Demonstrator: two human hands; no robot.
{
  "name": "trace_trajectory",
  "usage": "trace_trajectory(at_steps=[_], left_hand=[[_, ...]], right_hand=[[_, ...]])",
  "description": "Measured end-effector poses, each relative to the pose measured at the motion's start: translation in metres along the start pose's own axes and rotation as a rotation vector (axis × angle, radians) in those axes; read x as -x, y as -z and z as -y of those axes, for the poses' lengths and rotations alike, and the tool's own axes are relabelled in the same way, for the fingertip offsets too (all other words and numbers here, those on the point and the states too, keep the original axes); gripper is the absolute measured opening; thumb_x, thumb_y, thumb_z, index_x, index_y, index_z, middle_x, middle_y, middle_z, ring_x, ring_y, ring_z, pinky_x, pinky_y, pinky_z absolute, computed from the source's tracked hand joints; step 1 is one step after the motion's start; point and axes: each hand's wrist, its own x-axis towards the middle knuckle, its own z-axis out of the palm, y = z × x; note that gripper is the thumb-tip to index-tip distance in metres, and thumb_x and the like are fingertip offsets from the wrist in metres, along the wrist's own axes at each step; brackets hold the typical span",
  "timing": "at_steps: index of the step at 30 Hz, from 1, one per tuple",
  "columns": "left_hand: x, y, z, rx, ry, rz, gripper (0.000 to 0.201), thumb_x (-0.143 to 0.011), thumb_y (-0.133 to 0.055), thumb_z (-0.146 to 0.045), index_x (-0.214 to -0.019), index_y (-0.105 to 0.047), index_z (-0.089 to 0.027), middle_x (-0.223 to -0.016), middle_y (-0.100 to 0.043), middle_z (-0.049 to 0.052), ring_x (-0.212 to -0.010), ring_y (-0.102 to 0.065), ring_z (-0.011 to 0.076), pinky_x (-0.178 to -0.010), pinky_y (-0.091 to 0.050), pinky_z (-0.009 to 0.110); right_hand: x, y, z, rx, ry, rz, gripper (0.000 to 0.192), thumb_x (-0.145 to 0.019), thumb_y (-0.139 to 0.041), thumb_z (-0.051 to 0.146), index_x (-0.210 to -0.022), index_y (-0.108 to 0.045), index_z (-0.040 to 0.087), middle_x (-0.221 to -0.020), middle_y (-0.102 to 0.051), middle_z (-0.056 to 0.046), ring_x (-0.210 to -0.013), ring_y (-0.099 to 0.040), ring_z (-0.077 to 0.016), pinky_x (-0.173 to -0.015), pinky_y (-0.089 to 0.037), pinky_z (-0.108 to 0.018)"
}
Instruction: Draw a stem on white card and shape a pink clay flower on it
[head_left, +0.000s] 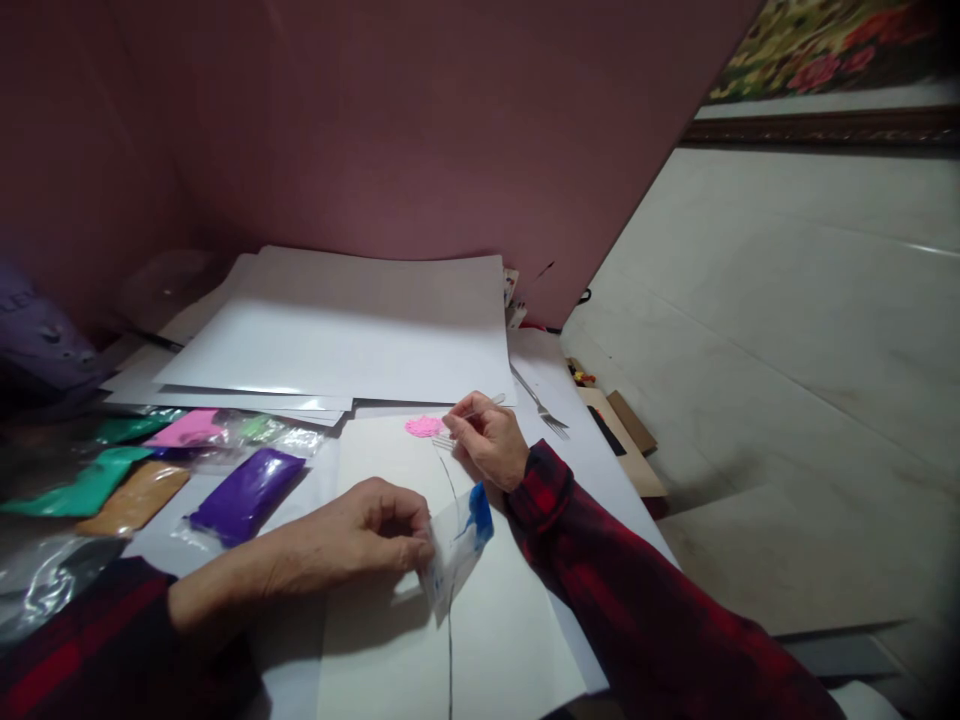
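My left hand is closed in a pinch on the edge of a clear plastic bag with a blue clay-like lump in its far corner. The bag hangs tilted above a white sheet bearing a dark curved line. Beyond it, my right hand is closed round a fork, whose tines point left below the fingers. Its fingertips are beside a textured pink patch at the top of the line. Whether they also pinch something small cannot be made out.
Packets of purple, orange, green and pink material lie on the left. Large white sheets are stacked at the back, near a pink wall. Another fork rests right of my right hand, near the table's edge.
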Motion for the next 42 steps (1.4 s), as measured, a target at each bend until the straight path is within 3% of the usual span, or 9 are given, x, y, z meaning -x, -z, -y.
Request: trace_trajectory(at_steps=[7, 26, 42], left_hand=[[-0.0005, 0.0001, 0.006, 0.023, -0.011, 0.0, 0.018, -0.082, -0.06, -0.032, -0.076, -0.059, -0.015, -0.065, -0.052, -0.003, -0.059, -0.042, 0.0107, -0.054, -0.031, 0.023], [-0.0014, 0.0005, 0.0057, 0.012, -0.005, -0.009, 0.019, -0.08, -0.061, -0.035, -0.075, -0.06, -0.016, -0.066, -0.053, -0.002, -0.058, -0.043, 0.0108, -0.056, -0.034, 0.023], [-0.0013, -0.0019, 0.0013, 0.014, 0.004, -0.013, 0.019, -0.08, -0.06, -0.034, -0.074, -0.059, -0.015, -0.064, -0.051, -0.003, -0.057, -0.042, 0.0107, -0.054, -0.032, 0.024]], right_hand=[[-0.0024, -0.0039, -0.0034, 0.056, -0.006, -0.038, 0.019, -0.088, -0.055, 0.036, -0.08, -0.055, 0.019, -0.06, -0.061, 0.001, -0.057, -0.058, -0.013, -0.058, -0.043, -0.024], [-0.0057, -0.0045, 0.0013, 0.072, -0.094, 0.028, 0.018, -0.087, -0.055, 0.033, -0.076, -0.054, 0.019, -0.056, -0.058, 0.003, -0.054, -0.054, -0.0122, -0.057, -0.039, -0.024], [-0.0095, -0.0024, 0.0028, 0.225, -0.1, -0.026, 0.016, -0.086, -0.052, 0.029, -0.073, -0.053, 0.02, -0.061, -0.061, 0.0, -0.061, -0.056, -0.0158, -0.06, -0.039, -0.026]])
